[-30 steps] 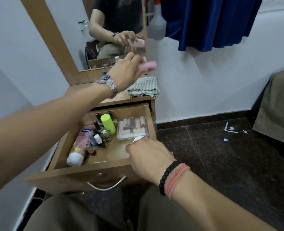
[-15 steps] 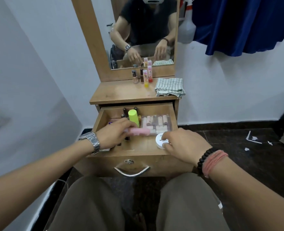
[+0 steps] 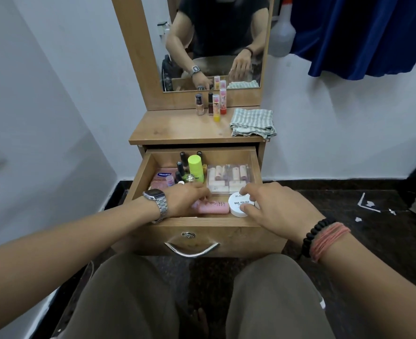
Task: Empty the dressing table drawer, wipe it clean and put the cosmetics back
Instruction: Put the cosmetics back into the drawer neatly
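Drawer (image 3: pixel 256 165) wooden | left hand (image 3: pixel 186 199) gripping pink tube (image 3: pixel 213 207) | right hand (image 3: pixel 273 206) pinching round white jar (image 3: pixel 241 204)

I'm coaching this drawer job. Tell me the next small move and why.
Probably let the left hand release the pink tube lying at the drawer front, since it already rests flat there beside the white nail polish jar under the right hand.

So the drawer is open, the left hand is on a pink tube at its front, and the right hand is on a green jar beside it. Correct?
Not quite. In the head view the jar under the right hand is white, not green. The drawer is open, and the left hand is on the pink tube.
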The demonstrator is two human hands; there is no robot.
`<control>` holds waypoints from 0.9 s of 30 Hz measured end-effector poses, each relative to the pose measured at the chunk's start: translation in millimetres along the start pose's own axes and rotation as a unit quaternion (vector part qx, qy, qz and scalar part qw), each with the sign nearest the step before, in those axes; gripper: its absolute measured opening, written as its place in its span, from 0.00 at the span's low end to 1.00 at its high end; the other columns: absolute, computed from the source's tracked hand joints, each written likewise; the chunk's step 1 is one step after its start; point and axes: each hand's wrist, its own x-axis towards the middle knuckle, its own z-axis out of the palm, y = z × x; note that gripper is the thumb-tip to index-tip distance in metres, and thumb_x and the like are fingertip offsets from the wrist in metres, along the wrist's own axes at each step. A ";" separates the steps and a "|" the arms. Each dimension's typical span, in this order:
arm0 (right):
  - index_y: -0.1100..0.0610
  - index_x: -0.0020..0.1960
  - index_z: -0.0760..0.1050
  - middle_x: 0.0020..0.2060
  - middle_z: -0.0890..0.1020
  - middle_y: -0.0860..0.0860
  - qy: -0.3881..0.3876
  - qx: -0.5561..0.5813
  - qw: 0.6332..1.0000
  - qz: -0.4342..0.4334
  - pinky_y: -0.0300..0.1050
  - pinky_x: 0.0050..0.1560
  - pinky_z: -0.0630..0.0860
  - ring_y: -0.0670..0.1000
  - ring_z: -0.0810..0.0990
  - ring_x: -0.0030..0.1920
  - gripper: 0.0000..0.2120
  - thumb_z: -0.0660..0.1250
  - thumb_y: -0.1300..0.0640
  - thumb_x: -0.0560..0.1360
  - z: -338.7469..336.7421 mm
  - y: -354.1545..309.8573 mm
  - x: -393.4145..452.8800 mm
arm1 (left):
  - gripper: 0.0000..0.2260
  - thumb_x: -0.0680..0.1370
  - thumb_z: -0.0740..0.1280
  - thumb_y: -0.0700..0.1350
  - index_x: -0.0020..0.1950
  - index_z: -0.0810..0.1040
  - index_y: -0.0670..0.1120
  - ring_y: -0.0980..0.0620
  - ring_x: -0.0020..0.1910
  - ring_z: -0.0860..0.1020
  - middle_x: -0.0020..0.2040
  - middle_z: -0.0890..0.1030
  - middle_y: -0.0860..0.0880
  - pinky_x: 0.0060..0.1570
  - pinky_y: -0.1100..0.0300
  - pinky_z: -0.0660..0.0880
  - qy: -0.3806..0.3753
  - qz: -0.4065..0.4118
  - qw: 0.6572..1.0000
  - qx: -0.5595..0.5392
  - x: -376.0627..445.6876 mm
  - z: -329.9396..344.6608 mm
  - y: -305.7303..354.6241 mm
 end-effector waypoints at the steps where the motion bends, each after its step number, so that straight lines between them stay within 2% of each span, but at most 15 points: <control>1: 0.49 0.66 0.70 0.57 0.80 0.51 0.004 0.002 1.000 -0.004 0.50 0.50 0.76 0.55 0.79 0.54 0.17 0.57 0.47 0.79 -0.8 -0.4 -0.3 | 0.19 0.76 0.66 0.43 0.67 0.71 0.48 0.49 0.59 0.74 0.63 0.73 0.48 0.50 0.62 0.69 -0.006 0.008 1.000 0.004 0.6 0.0 -1.3; 5: 0.48 0.69 0.68 0.61 0.78 0.49 0.018 0.013 1.000 -0.018 0.47 0.52 0.73 0.53 0.77 0.59 0.18 0.57 0.48 0.80 -1.5 -3.8 -1.1 | 0.18 0.77 0.65 0.45 0.67 0.70 0.48 0.47 0.58 0.75 0.62 0.74 0.47 0.52 0.55 0.74 -0.011 0.023 0.999 0.043 4.1 -2.0 -1.5; 8: 0.47 0.69 0.68 0.63 0.78 0.47 0.025 0.025 0.999 -0.020 0.46 0.53 0.72 0.51 0.76 0.61 0.19 0.57 0.47 0.80 -2.6 -4.4 -0.8 | 0.19 0.76 0.66 0.49 0.66 0.70 0.48 0.47 0.56 0.76 0.60 0.75 0.48 0.50 0.56 0.75 -0.005 0.039 0.997 0.063 9.2 -3.4 4.4; 14: 0.47 0.68 0.69 0.62 0.78 0.47 0.025 0.035 0.999 -0.020 0.46 0.53 0.72 0.51 0.76 0.61 0.18 0.57 0.47 0.79 -3.0 -4.8 -1.9 | 0.15 0.77 0.64 0.52 0.62 0.73 0.49 0.48 0.51 0.79 0.56 0.79 0.49 0.48 0.56 0.77 0.007 0.046 0.995 0.083 19.0 -0.9 5.1; 19: 0.47 0.67 0.70 0.61 0.78 0.48 0.028 0.034 0.999 -0.022 0.47 0.54 0.74 0.52 0.76 0.60 0.17 0.57 0.46 0.79 -3.1 -5.9 -2.0 | 0.13 0.78 0.62 0.47 0.62 0.73 0.48 0.45 0.50 0.79 0.55 0.78 0.47 0.45 0.53 0.77 0.022 0.034 0.994 0.103 23.0 2.6 3.4; 27: 0.47 0.66 0.71 0.61 0.78 0.47 0.023 0.026 0.999 -0.025 0.46 0.51 0.73 0.51 0.77 0.59 0.17 0.56 0.46 0.80 -3.2 -7.9 -2.6 | 0.12 0.77 0.63 0.48 0.60 0.73 0.48 0.45 0.48 0.79 0.53 0.77 0.48 0.45 0.51 0.78 0.035 0.031 0.994 0.099 27.1 5.3 1.1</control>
